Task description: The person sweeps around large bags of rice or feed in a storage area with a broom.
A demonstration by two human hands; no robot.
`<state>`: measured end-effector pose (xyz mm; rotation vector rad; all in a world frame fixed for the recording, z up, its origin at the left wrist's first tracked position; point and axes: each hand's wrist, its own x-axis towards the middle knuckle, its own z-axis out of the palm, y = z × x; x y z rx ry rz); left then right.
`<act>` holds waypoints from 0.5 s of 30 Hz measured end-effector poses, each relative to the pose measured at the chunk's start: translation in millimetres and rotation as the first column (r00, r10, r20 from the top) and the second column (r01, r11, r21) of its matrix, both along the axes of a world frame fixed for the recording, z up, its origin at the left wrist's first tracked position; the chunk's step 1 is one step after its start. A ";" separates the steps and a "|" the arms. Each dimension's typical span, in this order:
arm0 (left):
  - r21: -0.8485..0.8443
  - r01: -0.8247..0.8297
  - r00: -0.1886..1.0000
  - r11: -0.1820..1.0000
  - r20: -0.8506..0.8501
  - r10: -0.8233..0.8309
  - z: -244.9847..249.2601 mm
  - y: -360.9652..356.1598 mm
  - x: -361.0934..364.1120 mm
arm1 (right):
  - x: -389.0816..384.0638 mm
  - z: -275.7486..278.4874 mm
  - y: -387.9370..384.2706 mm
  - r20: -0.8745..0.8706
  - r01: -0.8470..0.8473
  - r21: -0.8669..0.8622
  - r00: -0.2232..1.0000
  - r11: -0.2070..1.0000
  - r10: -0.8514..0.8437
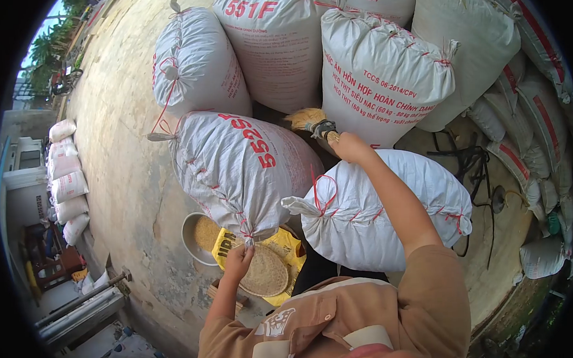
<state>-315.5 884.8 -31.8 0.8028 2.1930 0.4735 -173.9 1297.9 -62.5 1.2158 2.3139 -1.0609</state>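
Note:
My left hand (239, 261) is closed on the tied corner of a white sack (226, 159) marked 5529, its neck stitched with red string. In my right hand (350, 147) is a short hand broom (306, 119), gripped by its dark-wrapped handle. The straw bristles lie between the marked sack and the upright sacks behind it. Under my right forearm rests another white sack (376, 214), sewn shut with red string. Below my left hand are a round woven tray (264, 271), a yellow bag (292, 248) and a metal basin (189, 238) of grain.
Several full sacks stand at the back, among them one marked 551F (272, 53) and one with red lettering (384, 81). More sacks (537, 120) are piled at the right, near black straps (469, 157). A stack of sacks (69, 186) stands far left on the concrete floor (124, 153).

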 end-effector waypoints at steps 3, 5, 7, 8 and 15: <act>0.051 -0.026 1.000 0.998 0.000 0.026 -10.6 -2.5 -3.9 | -12.9 -10.6 26.6 -0.087 0.244 -0.474 0.943 0.846 -0.321; 0.031 0.003 1.000 1.000 -0.021 -0.002 -22.0 -10.9 -10.1 | -15.7 -2.7 32.4 -0.203 0.207 -0.677 0.870 0.706 -0.449; -0.016 -0.074 0.995 0.997 0.073 0.075 -23.2 -10.6 -10.1 | -19.0 5.2 32.0 -0.381 -0.092 -0.816 0.828 0.570 -0.411; -0.056 -0.089 0.991 0.994 0.093 0.094 -27.2 -14.0 -12.6 | -18.6 9.3 23.2 -0.373 -0.103 -0.846 0.815 0.524 -0.443; -0.137 0.026 0.999 0.990 0.034 -0.021 -33.3 -9.8 -25.4 | -47.0 -25.9 12.9 -0.237 -0.374 -0.265 0.919 0.889 0.316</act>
